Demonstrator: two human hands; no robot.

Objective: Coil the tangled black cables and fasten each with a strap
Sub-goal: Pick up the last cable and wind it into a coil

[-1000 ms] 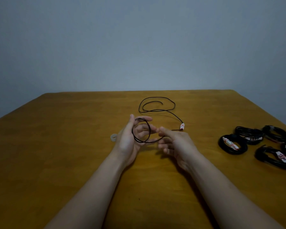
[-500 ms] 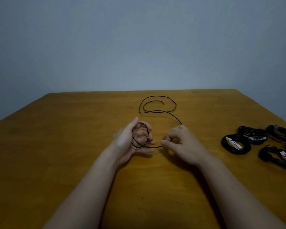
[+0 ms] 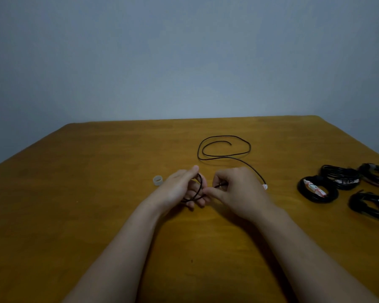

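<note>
Black cable lies mid-table, part coiled, part loose. Small coil of a few turns sits in the left hand: fingers are curled through it, thumb up along the top. Right hand is just beside, almost touching the left, pinching the cable between thumb and forefinger right at the coil. Both hands are clamped on the same cable.

Loose run goes from under the right hand past a white tag on the table, then back to a flat double loop at the far middle, free end inside the loop. Right hand's back hides the stretch between pinch and tag; left palm hides the coil's near side.

Clear ring sits just left of the left hand, apart from it. Four black bundles are grouped at the right edge, well apart from the hands, with white bands and red print on three. One more bundle may be cut off by the frame edge, can't tell.

Wood table, yellow-brown. Plain grey-blue wall behind.
</note>
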